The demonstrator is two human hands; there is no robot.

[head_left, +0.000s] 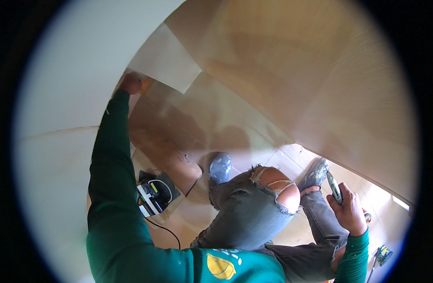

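Note:
My right hand (349, 212), low on the right, is closed round a utility knife (335, 188) with a grey-green handle. Its thin tip points up and left, close to my shoe (314, 173). My left arm reaches far forward along the curved edge of a large white panel (70, 89). At its end my left hand (131, 84) is beside that edge, with its fingers hidden from view. A small orange patch (146, 86) shows right beside this hand; I cannot make out what it is or whether the hand holds it.
A large tan board (311, 80) slants across the upper right. Left of my legs sits a dark open box (168, 188) with a white device (148, 201) and a black cable (171, 232). A brown sheet (167, 155) lies behind it. At lower right is a yellow-green and black object (384, 255).

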